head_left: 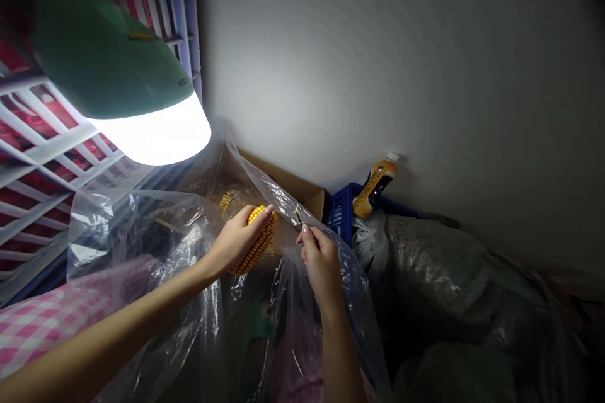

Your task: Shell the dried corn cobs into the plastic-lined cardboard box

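A yellow ear of corn (pixel 258 245) is gripped in my left hand (pixel 234 239), tilted, with the thumb lying along its upper end. To its right, my right hand (pixel 321 258) pinches a thin dark pointed tool (pixel 299 218), whose tip sticks up clear of the cob. A tiny pale bit shows at that tip; its kind is too small to tell. Beneath both hands spreads a clear plastic bag (pixel 189 227), draped into a cardboard box (pixel 302 192). Loose corn kernels (pixel 225 200) lie in the bag behind the cob.
A lit green lamp (pixel 113 56) hangs at upper left before a white plastic crate (pixel 184 12). Right of the box are a blue basket (pixel 341 208), an orange-labelled bottle (pixel 375 189) and a large grey-green sack (pixel 449 264). A pale wall (pixel 378 63) rises behind.
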{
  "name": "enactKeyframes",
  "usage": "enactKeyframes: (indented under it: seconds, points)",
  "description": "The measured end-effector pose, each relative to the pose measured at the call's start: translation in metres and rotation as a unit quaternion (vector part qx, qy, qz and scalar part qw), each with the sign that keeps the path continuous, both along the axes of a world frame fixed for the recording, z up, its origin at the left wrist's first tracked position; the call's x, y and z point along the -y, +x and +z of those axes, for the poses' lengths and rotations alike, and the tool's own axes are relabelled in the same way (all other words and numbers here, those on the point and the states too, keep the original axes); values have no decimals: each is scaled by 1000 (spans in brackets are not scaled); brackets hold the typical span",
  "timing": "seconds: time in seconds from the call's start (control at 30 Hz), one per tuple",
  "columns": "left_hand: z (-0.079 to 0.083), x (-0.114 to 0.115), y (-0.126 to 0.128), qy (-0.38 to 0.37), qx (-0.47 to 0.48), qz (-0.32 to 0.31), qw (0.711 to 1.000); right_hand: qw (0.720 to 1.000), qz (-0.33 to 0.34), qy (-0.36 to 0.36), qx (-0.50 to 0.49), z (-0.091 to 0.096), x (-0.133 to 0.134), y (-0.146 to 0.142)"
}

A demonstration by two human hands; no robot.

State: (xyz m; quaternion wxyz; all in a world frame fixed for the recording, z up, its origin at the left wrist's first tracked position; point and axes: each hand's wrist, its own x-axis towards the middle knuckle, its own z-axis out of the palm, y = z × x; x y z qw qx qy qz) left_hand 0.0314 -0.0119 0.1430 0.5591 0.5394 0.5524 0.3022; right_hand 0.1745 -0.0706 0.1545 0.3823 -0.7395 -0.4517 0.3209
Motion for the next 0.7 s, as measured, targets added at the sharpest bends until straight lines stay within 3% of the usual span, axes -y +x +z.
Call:
enactKeyframes:
  seconds: [0.3,0.7]
  points:
    - [-11,-4,-1,-149,161,41,975,992,116,-43,15,3,6,-8]
    - [-6,-4,0,-160,129,40,978,985,159,-62,35,10,7,-10]
